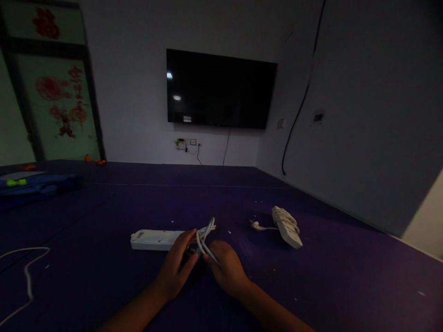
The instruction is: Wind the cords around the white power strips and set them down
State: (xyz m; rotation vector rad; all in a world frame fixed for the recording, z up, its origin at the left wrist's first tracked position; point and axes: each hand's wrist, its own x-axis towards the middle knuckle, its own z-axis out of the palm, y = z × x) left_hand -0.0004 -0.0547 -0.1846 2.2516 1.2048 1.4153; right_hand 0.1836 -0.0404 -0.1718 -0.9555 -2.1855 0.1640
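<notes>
A white power strip (155,239) lies lengthwise on the purple floor in front of me, its right end hidden by my left hand (177,267). The fingers and thumb of that hand are curled around this end, where the cord begins. White cord (209,226) rises in a loop between my hands. My right hand (226,267) pinches the cord between thumb and fingers, just right of the strip. Something dark shows between the hands, too dim to make out. To the right lies a second power strip (290,233), with its cord wound around it and its plug (255,225) on the floor.
A loose white cable (28,276) curves across the floor at the left. Farther back lies a blue cloth pile (51,183). A television (221,90) hangs on the far wall above sockets (188,143). A black cable (300,110) runs down the right wall.
</notes>
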